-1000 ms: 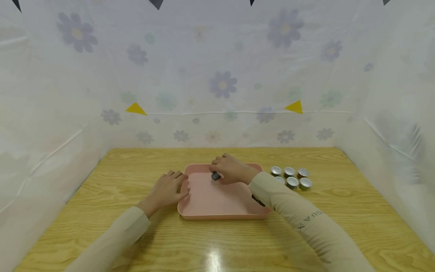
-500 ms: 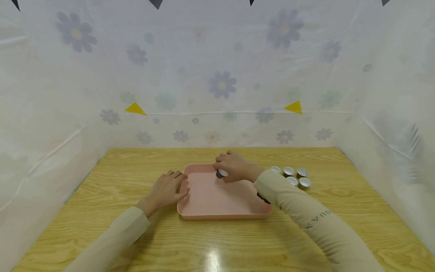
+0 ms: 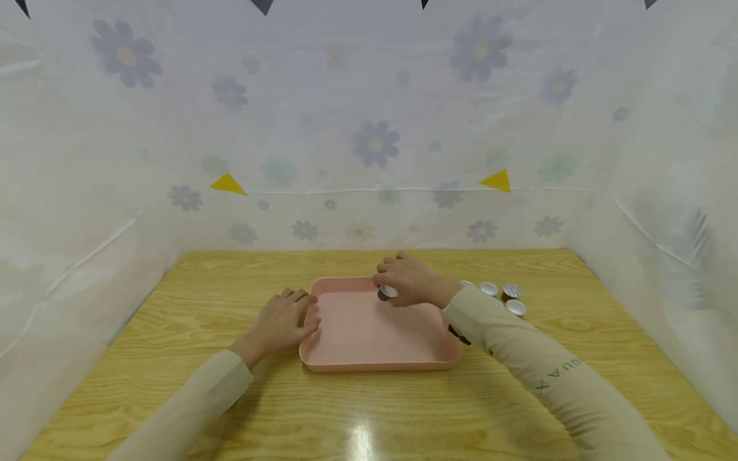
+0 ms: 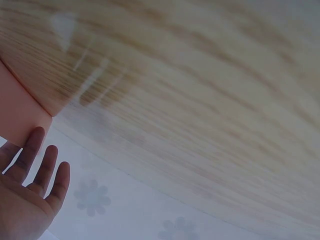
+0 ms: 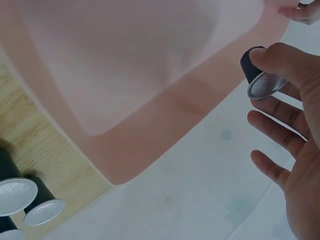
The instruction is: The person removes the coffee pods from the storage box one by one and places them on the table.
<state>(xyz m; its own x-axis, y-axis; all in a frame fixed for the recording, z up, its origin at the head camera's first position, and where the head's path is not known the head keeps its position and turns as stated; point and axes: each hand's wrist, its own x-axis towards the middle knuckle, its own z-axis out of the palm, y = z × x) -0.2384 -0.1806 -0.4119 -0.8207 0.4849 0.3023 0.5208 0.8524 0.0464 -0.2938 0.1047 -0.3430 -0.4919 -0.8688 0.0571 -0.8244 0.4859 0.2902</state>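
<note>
My right hand (image 3: 410, 282) holds a dark coffee capsule (image 3: 385, 293) above the far part of the pink tray (image 3: 380, 367). In the right wrist view, thumb and fingers pinch this capsule (image 5: 253, 65), its silver foil lid facing the camera, while the other fingers spread apart. My left hand (image 3: 282, 321) lies at the tray's left rim, fingertips over the edge. In the left wrist view the left hand's fingers (image 4: 46, 170) are loosely extended beside the tray's wall (image 4: 22, 110).
Several more coffee capsules (image 3: 516, 308) stand lid up on the wooden table (image 3: 230, 416) to the right of the tray, some partly hidden by the right sleeve (image 3: 490, 326). A flowered white sheet (image 3: 323, 128) encloses the table's back and sides.
My right hand has shifted right and slightly away over the tray, taking the capsule with it; more of the silver lid shows. The left hand stays at the rim.
</note>
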